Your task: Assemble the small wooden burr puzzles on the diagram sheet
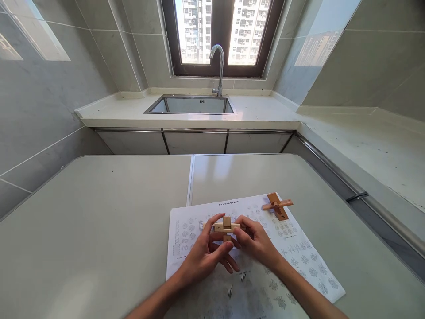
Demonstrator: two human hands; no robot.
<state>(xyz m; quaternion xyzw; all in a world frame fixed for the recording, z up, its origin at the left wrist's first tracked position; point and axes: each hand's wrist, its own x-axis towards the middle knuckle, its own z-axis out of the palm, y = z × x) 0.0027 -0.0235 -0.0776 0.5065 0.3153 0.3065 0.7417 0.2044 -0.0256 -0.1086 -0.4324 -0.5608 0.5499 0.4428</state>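
Note:
A light wooden burr puzzle (227, 224), made of interlocking blocks, is held between both hands above a printed sheet. My left hand (209, 250) grips it from the left, thumb at the lower block and index finger at the upper left. On the right side, the thumb and fingers of my right hand (254, 237) pinch the end of a crosswise piece. Some of its underside is hidden by the fingers. A brown wooden assembly of crossed pieces (278, 206) rests on the sheet's upper right corner, apart from both hands.
The large paper sheet (186, 221) with printed puzzle diagrams lies on a pale table (99, 221) with a seam down its middle. Beyond the table is a counter with a sink (195, 105) and a tall faucet (220, 66) below a window. Another counter (372, 137) runs along the right.

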